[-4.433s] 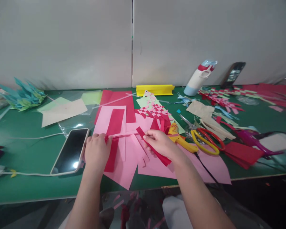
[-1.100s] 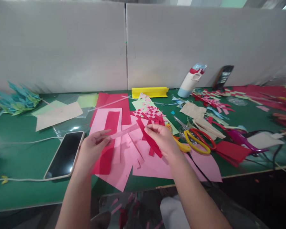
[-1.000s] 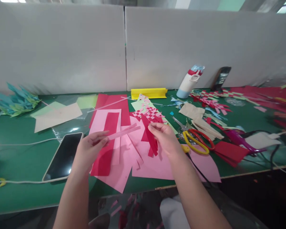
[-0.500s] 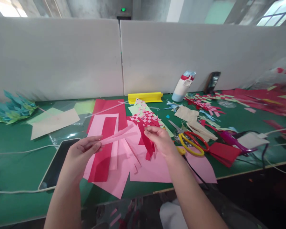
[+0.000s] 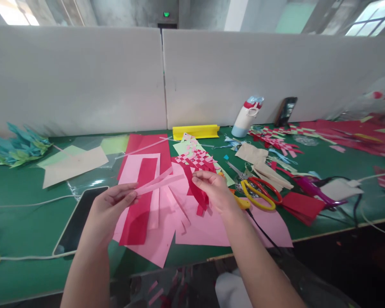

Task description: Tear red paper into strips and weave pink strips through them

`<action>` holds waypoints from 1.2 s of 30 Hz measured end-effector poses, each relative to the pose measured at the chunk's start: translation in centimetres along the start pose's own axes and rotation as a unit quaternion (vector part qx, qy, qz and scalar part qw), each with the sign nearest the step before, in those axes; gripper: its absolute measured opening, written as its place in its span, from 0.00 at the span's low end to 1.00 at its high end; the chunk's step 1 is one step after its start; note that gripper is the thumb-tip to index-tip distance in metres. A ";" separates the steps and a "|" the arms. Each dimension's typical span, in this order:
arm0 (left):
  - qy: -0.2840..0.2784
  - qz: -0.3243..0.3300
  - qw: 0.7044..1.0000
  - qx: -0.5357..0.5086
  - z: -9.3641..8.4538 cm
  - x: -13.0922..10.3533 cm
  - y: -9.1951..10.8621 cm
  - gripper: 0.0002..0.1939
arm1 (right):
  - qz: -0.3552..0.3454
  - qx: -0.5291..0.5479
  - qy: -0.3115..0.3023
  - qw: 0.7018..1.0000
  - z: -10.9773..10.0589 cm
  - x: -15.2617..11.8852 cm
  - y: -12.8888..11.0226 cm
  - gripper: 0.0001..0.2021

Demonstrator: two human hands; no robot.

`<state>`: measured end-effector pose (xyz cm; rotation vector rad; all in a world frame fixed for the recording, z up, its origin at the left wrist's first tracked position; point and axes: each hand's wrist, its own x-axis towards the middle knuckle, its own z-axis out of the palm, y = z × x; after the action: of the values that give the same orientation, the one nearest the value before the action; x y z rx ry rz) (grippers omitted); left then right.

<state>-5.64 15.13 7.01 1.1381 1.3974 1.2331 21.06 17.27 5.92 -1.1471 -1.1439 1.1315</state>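
Observation:
Pinched in my left hand (image 5: pixel 117 205) are light pink paper strips (image 5: pixel 158 183), fanned apart toward the right. Between the thumb and fingers of my right hand (image 5: pixel 214 188) is a dark red paper strip (image 5: pixel 195 187), which hangs down at an angle. Below the hands lie pink paper sheets (image 5: pixel 195 229) and a wide red paper piece (image 5: pixel 133 226). More pink strips (image 5: pixel 176 205) rest on the sheets between my hands. Just beyond my right hand sits a red-and-pink checkered woven paper piece (image 5: pixel 199 158), partly covered by red strips.
Scissors (image 5: pixel 258 194) with yellow and red handles lie right of my right hand, near a purple tool (image 5: pixel 311 190). A phone (image 5: pixel 80 220) is by my left forearm. A bottle (image 5: pixel 247 117) and a yellow holder (image 5: pixel 195 131) stand at the back.
The red strip in my right hand has swung and now curves further up and left, closer to the pink strips. My left hand has hardly moved.

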 end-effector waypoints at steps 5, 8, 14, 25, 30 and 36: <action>0.003 -0.003 1.000 0.009 0.2 -0.1 0.1 0.18 | 0.006 -0.004 -0.014 1.000 0.2 -0.2 -0.2 0.10; 0.007 -0.001 1.000 0.011 0.2 0.0 0.1 0.19 | 0.000 -0.004 -0.024 1.000 0.3 -0.3 -0.2 0.10; 0.009 -0.005 1.000 0.009 0.2 -0.1 0.1 0.19 | 0.000 0.001 -0.020 1.000 0.3 -0.2 -0.3 0.10; -0.019 -0.021 1.000 -0.013 0.3 -0.1 0.1 0.19 | 0.008 -0.006 -0.019 1.000 0.9 0.0 0.7 0.11; -0.045 -0.041 0.996 -0.072 0.3 -0.2 0.3 0.17 | 0.031 0.023 -0.027 0.999 1.3 0.1 1.0 0.13; -0.048 -0.045 0.989 -0.129 0.2 -0.6 1.0 0.16 | 0.078 0.061 -0.031 0.995 1.7 0.0 1.1 0.15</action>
<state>-5.26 14.61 7.99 0.9327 1.1660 1.2377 19.33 17.46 4.94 -1.1275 -1.0317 1.3476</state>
